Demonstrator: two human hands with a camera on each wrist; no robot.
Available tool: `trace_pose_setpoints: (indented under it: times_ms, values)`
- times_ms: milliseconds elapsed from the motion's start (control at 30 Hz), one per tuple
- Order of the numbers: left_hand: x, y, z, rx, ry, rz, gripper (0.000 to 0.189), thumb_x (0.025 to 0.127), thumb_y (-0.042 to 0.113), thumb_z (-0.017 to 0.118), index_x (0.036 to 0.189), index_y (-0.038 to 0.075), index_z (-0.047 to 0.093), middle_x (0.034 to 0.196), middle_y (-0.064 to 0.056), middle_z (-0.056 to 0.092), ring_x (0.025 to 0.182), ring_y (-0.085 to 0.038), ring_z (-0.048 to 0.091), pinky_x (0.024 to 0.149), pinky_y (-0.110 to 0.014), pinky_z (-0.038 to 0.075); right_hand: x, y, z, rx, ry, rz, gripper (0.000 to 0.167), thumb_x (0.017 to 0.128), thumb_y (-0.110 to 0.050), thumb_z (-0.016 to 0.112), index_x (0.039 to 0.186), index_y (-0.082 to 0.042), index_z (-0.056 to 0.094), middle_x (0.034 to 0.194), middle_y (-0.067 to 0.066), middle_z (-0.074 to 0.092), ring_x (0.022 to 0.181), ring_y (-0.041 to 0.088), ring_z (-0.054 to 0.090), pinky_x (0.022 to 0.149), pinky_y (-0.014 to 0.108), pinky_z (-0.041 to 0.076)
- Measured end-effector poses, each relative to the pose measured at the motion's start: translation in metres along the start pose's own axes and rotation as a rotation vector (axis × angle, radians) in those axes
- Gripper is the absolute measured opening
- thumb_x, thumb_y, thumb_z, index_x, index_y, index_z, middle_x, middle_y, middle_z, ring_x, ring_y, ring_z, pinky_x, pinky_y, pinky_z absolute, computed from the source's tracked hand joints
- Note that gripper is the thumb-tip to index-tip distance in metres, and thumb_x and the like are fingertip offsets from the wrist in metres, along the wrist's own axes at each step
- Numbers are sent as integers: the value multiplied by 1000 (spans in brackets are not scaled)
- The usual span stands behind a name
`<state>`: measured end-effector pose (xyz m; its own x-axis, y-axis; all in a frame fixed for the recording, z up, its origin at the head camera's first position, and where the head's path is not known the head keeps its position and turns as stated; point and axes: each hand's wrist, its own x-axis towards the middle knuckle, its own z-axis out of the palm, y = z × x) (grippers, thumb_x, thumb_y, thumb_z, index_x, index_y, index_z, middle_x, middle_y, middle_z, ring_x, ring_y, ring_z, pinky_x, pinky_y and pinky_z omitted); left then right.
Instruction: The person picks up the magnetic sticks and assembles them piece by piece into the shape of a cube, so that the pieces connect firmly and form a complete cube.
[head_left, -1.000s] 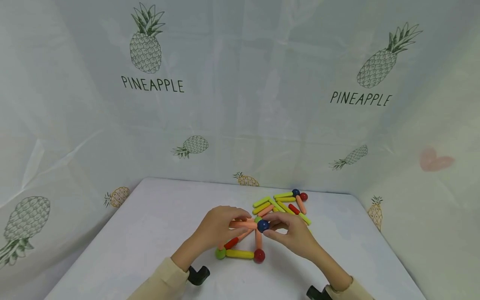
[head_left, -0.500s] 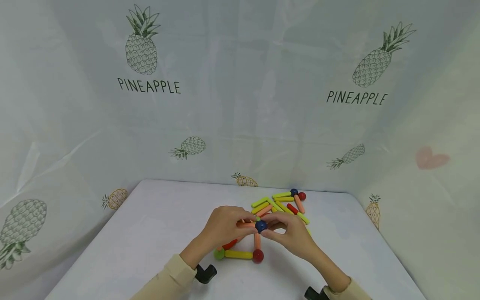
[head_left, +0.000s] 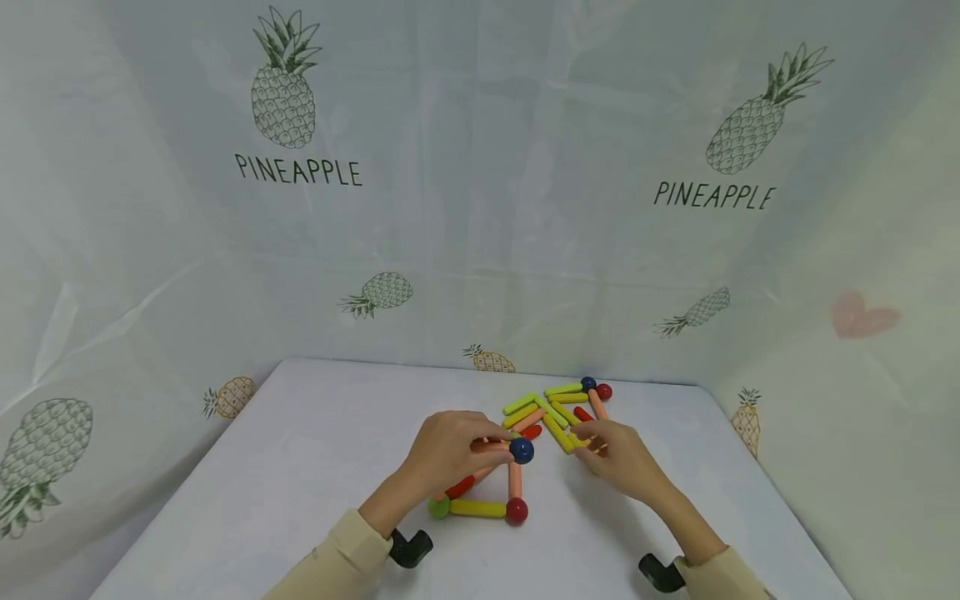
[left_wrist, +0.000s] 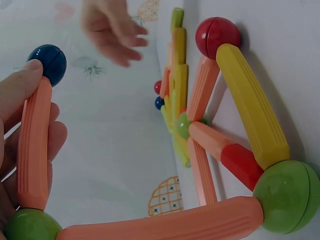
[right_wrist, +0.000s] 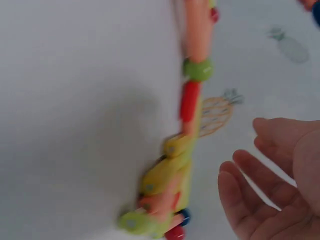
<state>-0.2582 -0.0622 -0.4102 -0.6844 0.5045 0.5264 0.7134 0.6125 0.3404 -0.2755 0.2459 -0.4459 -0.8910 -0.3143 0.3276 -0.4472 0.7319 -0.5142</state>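
My left hand (head_left: 450,450) grips an upright orange rod (left_wrist: 35,145) of a magnetic ball-and-rod building set. A dark blue ball (head_left: 521,451) caps it, with the thumb against the ball in the left wrist view. Below, the rod meets a green ball (left_wrist: 32,227), joined by another orange rod (left_wrist: 165,223) to a larger-looking green ball (left_wrist: 285,197) on the table. From there a yellow rod (left_wrist: 252,100) runs to a red ball (left_wrist: 217,37). My right hand (head_left: 618,458) hovers by the loose rods, fingers loosely bent, nothing seen in it.
Loose yellow, lime, orange and red rods (head_left: 557,433) lie behind the frame, toward the right. Beyond them sit a second blue ball (head_left: 588,384) and a red ball (head_left: 604,392). A pineapple-print curtain (head_left: 480,208) hangs behind the white table (head_left: 337,417).
My right hand has let go of the blue ball and moved right to the loose rods. My left hand has shifted slightly along the rod toward the blue ball, then stayed there.
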Motion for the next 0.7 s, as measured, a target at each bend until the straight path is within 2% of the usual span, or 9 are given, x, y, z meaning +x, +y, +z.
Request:
trace_pose_setpoints:
  times_ms: [133,233,467,600,700]
  values:
    - [-1,-2,1,-5,4,-2,29,82,52,72,104,35,76,81,24,63,67,3,49,59,-19,43,0,22,10,-103,-38,127,29,81,-9,79,109,-8,72,85,-2,63,72,13,52,62,24,50]
    - [-1,-2,2,-6,11,4,29,82,53,73,104,35,76,80,24,63,67,3,48,59,-19,42,4,31,17,-170,-60,178,29,79,-12,81,107,-9,73,77,-4,58,69,14,49,61,23,47]
    - [-2,-4,2,-1,39,32,29,80,51,74,103,33,77,80,23,63,65,3,47,56,-19,41,15,35,25,-247,-94,190,24,78,-11,82,100,-6,74,63,-1,48,63,17,46,61,31,43]
    - [-2,-4,2,-3,46,38,29,80,51,74,102,33,77,80,22,64,64,3,47,56,-19,41,14,32,26,-282,-121,205,19,80,-11,80,96,-7,72,63,0,46,63,17,45,60,30,42]
    - [-2,-4,2,-4,48,39,29,80,51,74,102,33,77,81,22,64,65,4,47,57,-19,41,11,27,24,-300,-141,224,20,81,-12,80,98,-7,72,66,0,49,64,18,46,60,29,44]
